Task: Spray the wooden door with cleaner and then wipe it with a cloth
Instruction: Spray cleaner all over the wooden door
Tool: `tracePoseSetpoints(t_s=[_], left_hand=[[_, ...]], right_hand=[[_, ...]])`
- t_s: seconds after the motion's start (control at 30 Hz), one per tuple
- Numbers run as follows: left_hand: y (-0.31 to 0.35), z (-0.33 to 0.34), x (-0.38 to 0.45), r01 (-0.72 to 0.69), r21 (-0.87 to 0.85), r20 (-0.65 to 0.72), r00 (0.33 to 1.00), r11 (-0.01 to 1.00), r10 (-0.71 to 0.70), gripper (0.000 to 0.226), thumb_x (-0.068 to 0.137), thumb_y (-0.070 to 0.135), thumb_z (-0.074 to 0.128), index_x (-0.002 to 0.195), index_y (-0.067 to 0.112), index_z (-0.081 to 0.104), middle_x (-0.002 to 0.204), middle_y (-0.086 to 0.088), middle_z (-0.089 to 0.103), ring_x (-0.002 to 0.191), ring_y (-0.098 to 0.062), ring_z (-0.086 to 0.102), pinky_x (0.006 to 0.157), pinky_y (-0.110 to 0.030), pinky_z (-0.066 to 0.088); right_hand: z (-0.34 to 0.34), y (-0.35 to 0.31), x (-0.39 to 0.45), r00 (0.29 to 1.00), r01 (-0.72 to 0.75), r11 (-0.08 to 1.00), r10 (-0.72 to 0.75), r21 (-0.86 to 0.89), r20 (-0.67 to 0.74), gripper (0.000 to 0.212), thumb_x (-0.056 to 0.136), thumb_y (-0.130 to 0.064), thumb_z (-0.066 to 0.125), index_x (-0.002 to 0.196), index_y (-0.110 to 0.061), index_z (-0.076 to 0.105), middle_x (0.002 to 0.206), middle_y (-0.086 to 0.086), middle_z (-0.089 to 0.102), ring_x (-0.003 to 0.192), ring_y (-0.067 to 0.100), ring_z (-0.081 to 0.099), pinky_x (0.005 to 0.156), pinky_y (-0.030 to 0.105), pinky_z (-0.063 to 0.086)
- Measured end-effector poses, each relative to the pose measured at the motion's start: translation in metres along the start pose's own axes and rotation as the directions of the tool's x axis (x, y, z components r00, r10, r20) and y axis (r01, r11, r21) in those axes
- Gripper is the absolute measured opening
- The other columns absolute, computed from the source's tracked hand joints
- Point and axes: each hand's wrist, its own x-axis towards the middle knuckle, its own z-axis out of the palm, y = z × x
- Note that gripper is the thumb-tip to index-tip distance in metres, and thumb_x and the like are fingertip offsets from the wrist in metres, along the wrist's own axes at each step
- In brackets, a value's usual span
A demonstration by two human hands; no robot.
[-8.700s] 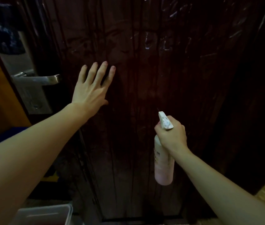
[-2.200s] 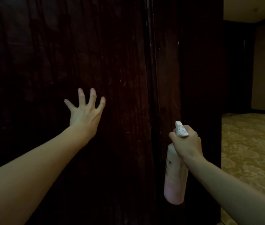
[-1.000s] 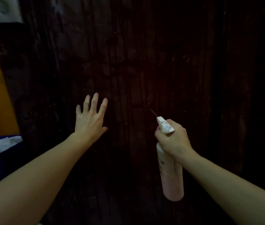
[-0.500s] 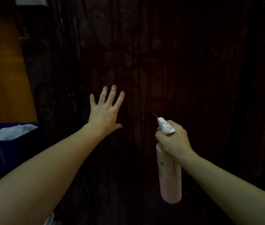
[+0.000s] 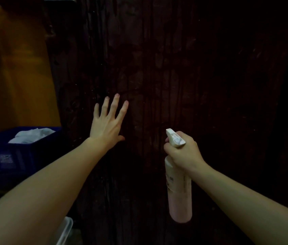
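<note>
The dark wooden door (image 5: 183, 71) fills most of the view, with wet streaks running down it. My left hand (image 5: 107, 123) lies flat against the door with its fingers spread and straight. My right hand (image 5: 183, 152) grips the neck of a pale pink spray bottle (image 5: 180, 197), whose white nozzle (image 5: 175, 138) points at the door. The bottle hangs upright below my fist. A white cloth (image 5: 32, 135) lies crumpled in a blue crate at the left.
The blue crate (image 5: 16, 156) stands on the left beside the door's edge. An orange-brown wall (image 5: 12, 68) rises behind it. A clear plastic bin (image 5: 65, 230) shows at the bottom left.
The view has drifted left, bringing the blue crate and cloth further into sight. My left hand stays flat on the door; my right hand holds the bottle in much the same place.
</note>
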Motion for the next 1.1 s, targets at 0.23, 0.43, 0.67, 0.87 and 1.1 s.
tracePoseSetpoints(t_s=[0.23, 0.43, 0.67, 0.87, 1.1], left_hand=[[0.001, 0.008, 0.004, 0.001, -0.014, -0.008, 1.0, 1.0, -0.001, 0.131, 0.069, 0.06, 0.075, 0.151, 0.021, -0.019, 0.158, -0.015, -0.022, 0.147, -0.041, -0.007, 0.117, -0.059, 0.011], [0.001, 0.008, 0.002, -0.008, -0.015, -0.007, 1.0, 1.0, 0.008, 0.129, 0.071, 0.06, 0.073, 0.15, 0.021, -0.021, 0.158, -0.015, -0.023, 0.147, -0.041, -0.009, 0.117, -0.059, 0.009], [0.003, 0.007, 0.001, 0.003, -0.023, -0.007, 1.0, 1.0, -0.003, 0.128, 0.072, 0.057, 0.075, 0.15, 0.02, -0.02, 0.157, -0.015, -0.024, 0.147, -0.04, -0.009, 0.117, -0.059, 0.011], [0.006, 0.011, -0.004, 0.006, -0.031, -0.018, 1.0, 1.0, -0.007, 0.12, 0.076, 0.051, 0.074, 0.152, 0.019, -0.013, 0.158, -0.016, -0.015, 0.148, -0.037, -0.005, 0.118, -0.058, 0.012], [0.016, 0.013, -0.011, 0.017, -0.029, -0.006, 1.0, 0.999, -0.017, 0.104, 0.085, 0.041, 0.069, 0.154, 0.019, -0.007, 0.159, -0.019, 0.005, 0.145, -0.039, 0.015, 0.117, -0.055, 0.021]], right_hand=[[0.018, -0.005, -0.001, 0.997, 0.065, 0.997, -0.064, -0.039, 0.039, 0.012, 0.075, -0.023, 0.062, 0.066, -0.027, 0.055, 0.064, -0.007, 0.06, 0.069, 0.017, 0.062, 0.074, 0.05, 0.056], [0.036, -0.001, -0.004, 0.994, 0.049, 0.998, -0.046, -0.031, 0.102, 0.007, 0.081, -0.023, 0.065, 0.083, -0.028, 0.06, 0.078, -0.006, 0.066, 0.076, 0.013, 0.065, 0.076, 0.046, 0.057], [0.054, 0.006, -0.01, 0.997, 0.043, 0.996, -0.037, -0.083, 0.073, 0.005, 0.079, -0.02, 0.062, 0.076, -0.022, 0.059, 0.071, -0.004, 0.064, 0.072, 0.016, 0.063, 0.073, 0.045, 0.056], [0.047, 0.02, -0.014, 1.0, 0.012, 0.999, -0.012, -0.035, 0.023, 0.005, 0.082, -0.023, 0.063, 0.082, -0.024, 0.058, 0.075, -0.005, 0.064, 0.071, 0.014, 0.063, 0.069, 0.041, 0.057], [0.039, 0.039, -0.02, 0.999, -0.037, 0.999, 0.037, 0.024, -0.032, 0.008, 0.083, -0.02, 0.063, 0.084, -0.026, 0.057, 0.076, -0.004, 0.063, 0.071, 0.014, 0.063, 0.065, 0.034, 0.054]])
